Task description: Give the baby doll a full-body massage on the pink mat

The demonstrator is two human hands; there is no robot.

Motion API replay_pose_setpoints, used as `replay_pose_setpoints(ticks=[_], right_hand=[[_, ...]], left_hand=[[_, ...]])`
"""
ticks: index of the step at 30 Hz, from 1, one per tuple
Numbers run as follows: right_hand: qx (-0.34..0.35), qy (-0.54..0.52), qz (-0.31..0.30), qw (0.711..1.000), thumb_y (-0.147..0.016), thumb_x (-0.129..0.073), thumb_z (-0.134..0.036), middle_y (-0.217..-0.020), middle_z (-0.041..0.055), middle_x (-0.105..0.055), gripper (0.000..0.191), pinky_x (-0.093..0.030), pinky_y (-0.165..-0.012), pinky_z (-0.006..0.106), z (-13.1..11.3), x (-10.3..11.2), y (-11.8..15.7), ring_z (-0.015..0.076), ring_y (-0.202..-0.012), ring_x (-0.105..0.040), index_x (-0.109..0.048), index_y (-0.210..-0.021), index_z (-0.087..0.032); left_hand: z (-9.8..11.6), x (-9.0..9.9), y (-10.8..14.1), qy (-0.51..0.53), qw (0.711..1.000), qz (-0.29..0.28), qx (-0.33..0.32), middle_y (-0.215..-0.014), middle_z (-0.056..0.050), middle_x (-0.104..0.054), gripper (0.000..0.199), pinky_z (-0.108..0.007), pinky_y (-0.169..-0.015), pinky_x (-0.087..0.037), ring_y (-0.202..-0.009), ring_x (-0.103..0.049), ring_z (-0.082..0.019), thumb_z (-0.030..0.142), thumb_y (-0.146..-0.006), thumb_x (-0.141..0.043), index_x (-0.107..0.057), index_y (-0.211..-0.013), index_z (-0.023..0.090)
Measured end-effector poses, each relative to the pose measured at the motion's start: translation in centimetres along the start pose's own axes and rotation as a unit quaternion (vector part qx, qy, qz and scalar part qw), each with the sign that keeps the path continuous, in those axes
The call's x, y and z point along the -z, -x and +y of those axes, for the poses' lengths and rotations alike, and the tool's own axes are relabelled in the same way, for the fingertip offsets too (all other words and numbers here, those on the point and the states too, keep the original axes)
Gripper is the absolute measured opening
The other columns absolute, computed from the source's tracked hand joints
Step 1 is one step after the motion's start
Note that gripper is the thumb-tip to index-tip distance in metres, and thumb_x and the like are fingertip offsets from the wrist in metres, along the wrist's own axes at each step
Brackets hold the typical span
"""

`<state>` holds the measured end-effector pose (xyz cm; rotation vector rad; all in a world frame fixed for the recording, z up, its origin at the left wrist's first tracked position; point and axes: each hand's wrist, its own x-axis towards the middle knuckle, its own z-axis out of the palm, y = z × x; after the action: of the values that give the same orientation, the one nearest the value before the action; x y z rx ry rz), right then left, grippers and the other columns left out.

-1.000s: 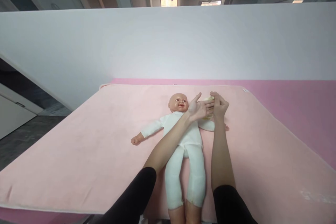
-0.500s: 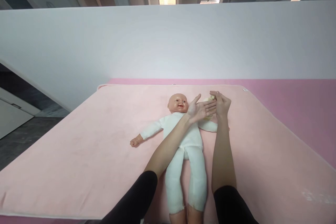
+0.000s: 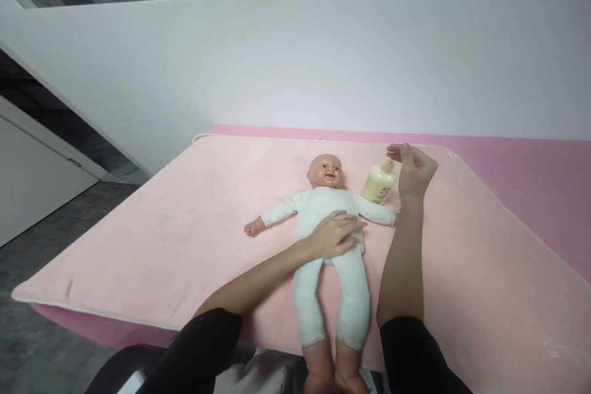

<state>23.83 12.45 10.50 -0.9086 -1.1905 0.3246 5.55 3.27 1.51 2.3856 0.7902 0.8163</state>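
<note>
The person's left hand (image 3: pixel 335 234) lies flat, palm down, on the belly of the baby doll (image 3: pixel 329 240), its fingers loosely together and clamped on nothing, with the doll's head beyond the fingertips and its white-clad legs back toward the wrist. The right hand (image 3: pixel 413 169) hovers with its fingers extended, a little apart and closed on nothing, and the pale yellow lotion bottle (image 3: pixel 379 183) stands just under and to the left of those fingertips, near but not clearly touching them. Doll and bottle both rest on the pink blanket (image 3: pixel 184 228), the bottle just beside the doll's outstretched arm.
</note>
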Motion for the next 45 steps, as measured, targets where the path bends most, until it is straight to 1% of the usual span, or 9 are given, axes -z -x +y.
replay_pose_setpoints(ticks=[4, 13, 17, 21, 23, 31, 34, 38, 45], right_hand=[[-0.005, -0.035, -0.049, 0.998, -0.084, -0.059, -0.052, -0.074, 0.0036, -0.068, 0.038, -0.057, -0.066, 0.034, -2.4, -0.6, 0.6, 0.0157, -0.063, -0.064, -0.071, -0.079, -0.016], [0.031, -0.062, -0.194, 0.978, -0.088, -0.054, -0.048, -0.085, 0.0035, -0.071, 0.033, -0.058, -0.072, 0.034, -7.8, -1.8, 4.6, 0.0178, -0.075, -0.067, -0.072, -0.090, -0.020], [0.090, 0.000, -0.335, 0.938, -0.089, -0.054, -0.035, -0.086, 0.0033, -0.073, 0.023, -0.056, -0.079, 0.035, -5.9, -2.1, 8.5, 0.0200, -0.081, -0.069, -0.074, -0.085, -0.023], [0.151, 0.009, -0.515, 0.844, -0.088, -0.052, -0.023, -0.098, 0.0019, -0.073, 0.022, -0.052, -0.093, 0.039, -2.2, -2.1, 13.2, 0.0204, -0.094, -0.068, -0.073, -0.094, -0.026], [0.169, 0.015, -0.548, 0.819, -0.089, -0.051, -0.021, -0.105, 0.0028, -0.071, 0.023, -0.044, -0.105, 0.043, -0.5, -2.2, 14.4, 0.0204, -0.104, -0.065, -0.073, -0.092, -0.025], [0.126, 0.210, -0.508, 0.826, -0.094, -0.046, -0.036, -0.140, 0.0044, -0.050, 0.036, -0.015, -0.116, 0.060, 3.0, -2.5, 13.3, 0.0269, -0.137, -0.036, -0.060, -0.126, -0.026], [0.077, 0.285, -0.452, 0.842, -0.094, -0.043, -0.044, -0.149, 0.0066, -0.038, 0.045, -0.012, -0.113, 0.064, 3.9, -2.6, 13.5, 0.0294, -0.140, -0.031, -0.051, -0.135, -0.026], [-0.001, 0.300, -0.364, 0.882, -0.095, -0.035, -0.047, -0.148, 0.0110, -0.039, 0.053, -0.017, -0.113, 0.062, 5.7, -2.5, 14.0, 0.0288, -0.139, -0.032, -0.046, -0.139, -0.020], [-0.087, 0.133, -0.246, 0.956, -0.089, -0.034, -0.034, -0.131, 0.0104, -0.058, 0.046, -0.034, -0.111, 0.047, 7.8, -1.7, 13.5, 0.0228, -0.124, -0.051, -0.061, -0.122, -0.017]], left_hand=[[-0.1, 0.6, 2.1, -0.065, 0.996, -0.047, 0.030, -0.139, -0.001, -0.053, 0.041, -0.045, -0.120, -0.008, -0.139, -0.035, -0.020, 0.035, -0.096, -0.033, -0.057, -0.129, 0.033], [-4.1, 1.9, 2.5, -0.104, 0.979, 0.079, 0.159, -0.155, -0.004, -0.029, 0.056, -0.050, -0.119, -0.003, -0.145, -0.020, -0.024, 0.052, -0.091, -0.043, -0.039, -0.143, 0.032], [-5.3, 2.1, 4.9, -0.080, 0.967, 0.141, 0.197, -0.156, -0.006, -0.026, 0.057, -0.046, -0.119, -0.014, -0.145, -0.020, -0.022, 0.051, -0.095, -0.033, -0.034, -0.146, 0.026], [-5.8, 1.8, 6.1, -0.050, 0.970, 0.148, 0.187, -0.155, -0.006, -0.028, 0.057, -0.044, -0.119, -0.017, -0.145, -0.022, -0.022, 0.051, -0.095, -0.032, -0.036, -0.145, 0.024], [-6.0, 1.6, 6.2, -0.030, 0.968, 0.165, 0.187, -0.154, -0.007, -0.031, 0.055, -0.044, -0.119, -0.019, -0.144, -0.025, -0.021, 0.049, -0.096, -0.030, -0.039, -0.143, 0.023], [-6.2, 1.7, 6.4, 0.007, 0.956, 0.244, 0.164, -0.141, -0.011, -0.050, 0.045, -0.045, -0.115, -0.032, -0.134, -0.043, -0.021, 0.038, -0.097, -0.033, -0.052, -0.133, 0.018], [-5.5, 1.5, 7.0, -0.039, 0.967, 0.248, 0.030, -0.129, -0.011, -0.060, 0.040, -0.045, -0.114, -0.034, -0.126, -0.051, -0.019, 0.031, -0.098, -0.032, -0.055, -0.128, 0.018], [-3.3, 0.9, 6.7, -0.054, 0.977, 0.065, -0.193, -0.116, -0.012, -0.067, 0.042, -0.039, -0.111, -0.040, -0.119, -0.057, -0.018, 0.029, -0.098, -0.026, -0.063, -0.114, 0.017], [1.7, 1.1, 2.8, -0.027, 0.991, -0.120, -0.050, -0.131, -0.003, -0.060, 0.037, -0.035, -0.114, -0.031, -0.125, -0.052, -0.015, 0.032, -0.098, -0.033, -0.058, -0.125, 0.025]])
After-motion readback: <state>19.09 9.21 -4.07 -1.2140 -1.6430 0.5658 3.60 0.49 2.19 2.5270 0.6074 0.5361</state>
